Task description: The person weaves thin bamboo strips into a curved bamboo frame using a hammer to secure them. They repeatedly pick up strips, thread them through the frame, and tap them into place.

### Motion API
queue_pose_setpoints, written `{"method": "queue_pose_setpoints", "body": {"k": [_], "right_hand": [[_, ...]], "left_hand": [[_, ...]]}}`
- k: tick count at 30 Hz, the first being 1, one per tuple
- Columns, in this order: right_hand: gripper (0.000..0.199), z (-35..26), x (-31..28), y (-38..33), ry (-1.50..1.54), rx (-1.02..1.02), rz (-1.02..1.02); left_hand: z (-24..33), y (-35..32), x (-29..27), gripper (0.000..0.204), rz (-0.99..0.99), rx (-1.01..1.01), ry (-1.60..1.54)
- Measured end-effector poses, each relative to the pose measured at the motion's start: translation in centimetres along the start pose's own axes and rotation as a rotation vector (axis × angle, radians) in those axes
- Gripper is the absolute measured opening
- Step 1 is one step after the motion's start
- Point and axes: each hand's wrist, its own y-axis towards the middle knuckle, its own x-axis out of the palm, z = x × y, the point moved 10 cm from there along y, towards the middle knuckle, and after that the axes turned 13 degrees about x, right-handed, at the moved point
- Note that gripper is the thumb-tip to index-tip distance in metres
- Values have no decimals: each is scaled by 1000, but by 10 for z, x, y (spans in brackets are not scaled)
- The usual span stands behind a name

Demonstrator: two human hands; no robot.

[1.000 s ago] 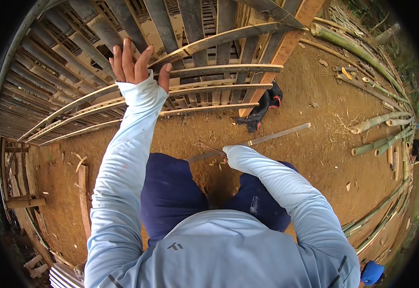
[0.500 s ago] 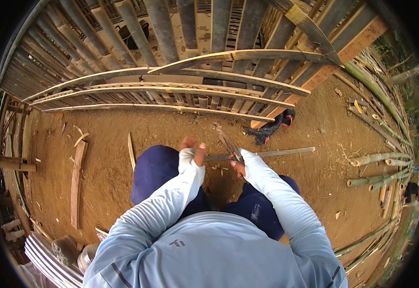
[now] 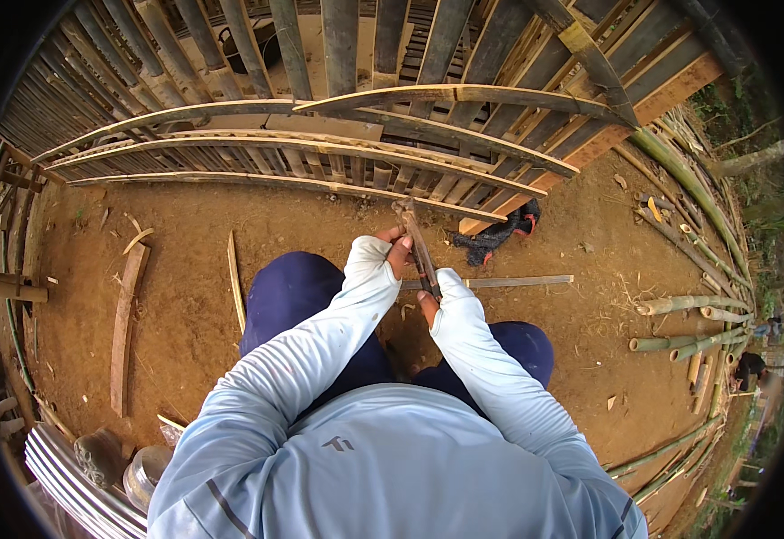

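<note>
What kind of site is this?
Likely an outdoor bamboo-working or building yard: bare dirt ground, a large slatted bamboo structure in front of the person, and cut bamboo poles lying off to the right.

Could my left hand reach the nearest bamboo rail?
Probably yes: nothing visible blocks the gap between the left hand and the nearest bamboo rail, though that hand seems to touch the tool.

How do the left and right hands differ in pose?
The left hand touches the tool near its head; the right hand holds its other end. The left hand is farther from the chest than the right hand. Both have pale blue sleeves reaching partly over them.
</note>
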Motion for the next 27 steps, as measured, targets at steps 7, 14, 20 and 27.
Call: {"method": "queue_pose_setpoints", "body": {"k": [7,14,20,27], "right_hand": [[67,5,29,-15,859,438,-671],[85,14,8,-13,1054,521,-846],[50,61,13,15,692,391,-421],[30,36,16,41,-247,104,-117]], "left_hand": [[12,3,-2,25,-47,50,220],[-40,27,-51,29,101,-19,-42],[-39,24,-56,33,148,-109,-170],[-35,18,-62,29,192,-165,-524]]}}
